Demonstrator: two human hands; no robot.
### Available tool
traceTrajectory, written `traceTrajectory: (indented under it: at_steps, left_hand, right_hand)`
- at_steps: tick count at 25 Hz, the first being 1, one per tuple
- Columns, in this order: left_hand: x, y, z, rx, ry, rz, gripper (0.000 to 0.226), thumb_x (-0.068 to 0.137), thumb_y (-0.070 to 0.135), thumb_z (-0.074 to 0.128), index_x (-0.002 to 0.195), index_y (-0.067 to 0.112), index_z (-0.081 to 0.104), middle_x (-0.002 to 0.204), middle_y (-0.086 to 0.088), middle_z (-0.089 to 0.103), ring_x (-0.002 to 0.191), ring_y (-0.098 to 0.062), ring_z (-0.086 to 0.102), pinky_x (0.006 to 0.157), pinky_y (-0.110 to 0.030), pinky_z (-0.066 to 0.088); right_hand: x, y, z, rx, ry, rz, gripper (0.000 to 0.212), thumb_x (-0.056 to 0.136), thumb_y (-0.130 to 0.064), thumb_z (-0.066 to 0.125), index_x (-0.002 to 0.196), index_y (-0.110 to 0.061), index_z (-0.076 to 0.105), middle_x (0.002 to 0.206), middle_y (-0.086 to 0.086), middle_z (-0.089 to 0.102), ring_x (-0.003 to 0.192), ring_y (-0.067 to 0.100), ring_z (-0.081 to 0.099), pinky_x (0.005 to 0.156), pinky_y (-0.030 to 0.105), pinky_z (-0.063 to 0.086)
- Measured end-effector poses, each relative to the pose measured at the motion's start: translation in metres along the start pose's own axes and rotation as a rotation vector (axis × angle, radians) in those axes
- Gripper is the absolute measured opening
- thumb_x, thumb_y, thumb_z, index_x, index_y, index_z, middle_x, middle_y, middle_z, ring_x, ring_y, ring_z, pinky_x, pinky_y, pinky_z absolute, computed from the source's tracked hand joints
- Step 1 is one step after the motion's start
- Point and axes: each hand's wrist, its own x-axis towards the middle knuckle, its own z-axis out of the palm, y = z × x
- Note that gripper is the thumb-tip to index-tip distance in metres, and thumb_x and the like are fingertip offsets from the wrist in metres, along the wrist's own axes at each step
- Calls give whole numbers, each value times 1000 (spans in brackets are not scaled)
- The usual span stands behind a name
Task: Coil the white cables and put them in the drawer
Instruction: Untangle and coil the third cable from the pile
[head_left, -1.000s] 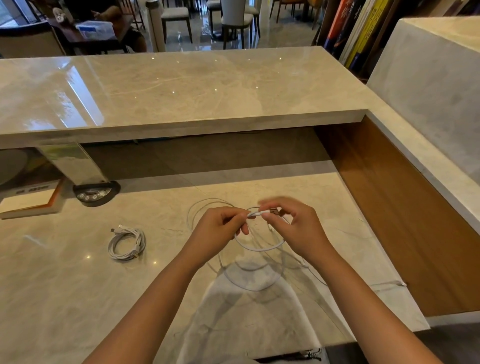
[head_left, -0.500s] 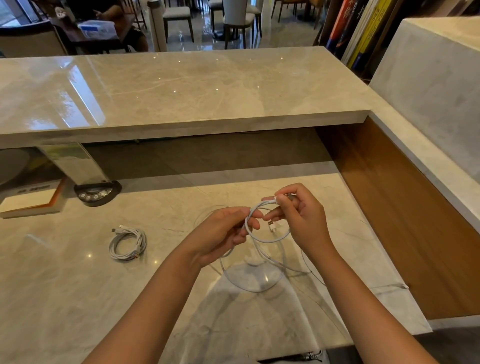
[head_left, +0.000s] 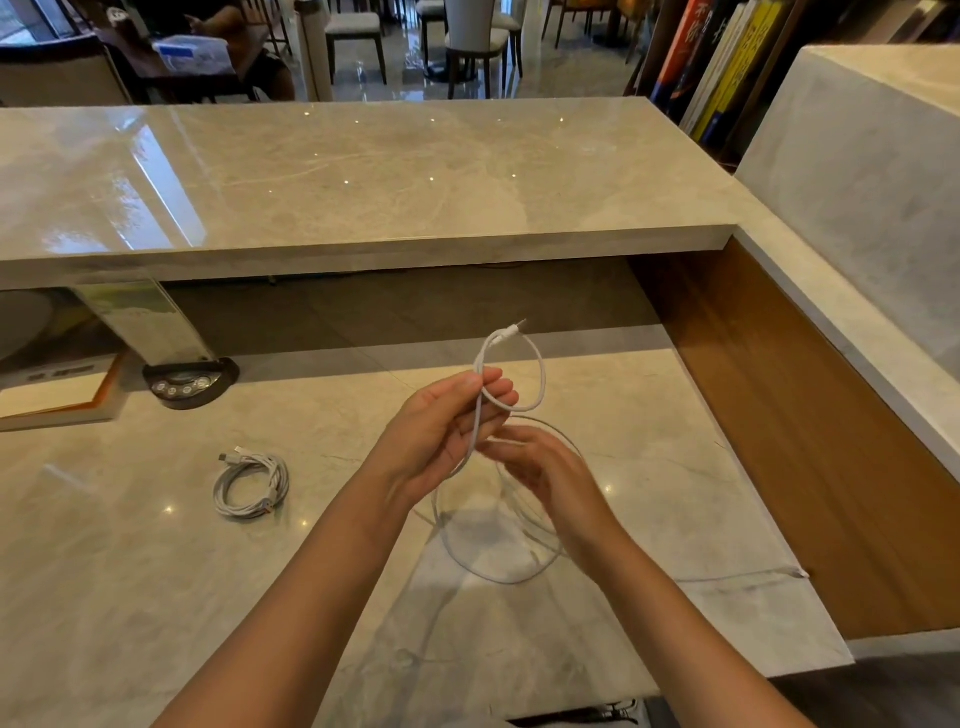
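A pale marble desk (head_left: 156, 597) fills the lower part of the view, with a raised marble counter (head_left: 363, 171) running along its far edge and a wooden side panel (head_left: 805, 467) standing at its right edge. Books (head_left: 722, 67) are seen upright beyond the counter's far right corner, and chairs (head_left: 467, 41) stand on a glossy floor behind it.

Near the desk's far left corner a clear stand on a dark round base (head_left: 189, 384) is placed, with a flat orange-edged card (head_left: 57, 395) lying just beside it at the left edge.

Toward the left of the desk's middle, a coiled white cable (head_left: 249, 486) lies flat, its plug ends tucked against the coil.

Above the middle of the desk a loose white cable (head_left: 540, 374) is held up. A small loop of it is pinched by the left hand (head_left: 441, 431), thumb and fingers curled round the crossing strands, and the cable's plug end (a short metal tip) stands up over the loop. The rest of the cable hangs down to the desk in a wide ring under both hands, and its tail is trailed to the right edge of the desk. The right hand (head_left: 540, 467) is placed just below the left, fingers curled lightly about the hanging strand; whether the strand is actually gripped cannot be told.
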Motion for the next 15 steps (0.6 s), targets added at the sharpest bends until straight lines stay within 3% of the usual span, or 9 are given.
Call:
traceTrajectory:
  at_steps: [4,8,11,13,15]
  left_hand:
    - [0,6,-4,17,-36,101,20,91,8,45,87,4,64,64,-1,68,62,-10,67,73,-25,58]
    - [1,15,-9,-35,-110,182,21,88,15,46,79,10,64,58,3,58,54,-7,57,62,-21,55]
    - [-2,17,-11,80,-98,199,26,97,13,36,80,10,56,57,3,59,54,-7,59,60,-21,54]
    - [-5,21,-11,103,-93,252,28,98,13,32,81,11,54,56,4,58,54,-7,58,60,-21,54]
    - [-6,29,-13,55,-92,312,31,97,14,32,79,12,56,55,5,54,51,-5,51,56,-18,51]
  right_hand:
    - [-7,3,11,-81,-281,-76,14,84,-13,47,85,-12,62,82,-1,65,84,14,63,86,25,49]
    - [-10,-7,2,-85,-495,87,24,84,-12,47,67,-21,61,58,-5,56,63,14,58,77,31,48]
    - [-2,-9,-20,-232,-591,106,32,88,-3,48,65,-19,63,56,-5,56,61,13,61,91,39,51]
    - [5,-9,-32,-93,-662,171,23,86,-6,51,69,-13,63,56,-4,57,60,14,62,92,38,51]
    - [13,-5,-43,-10,-749,280,18,85,-16,54,68,-16,63,53,-4,52,53,12,57,80,34,54]
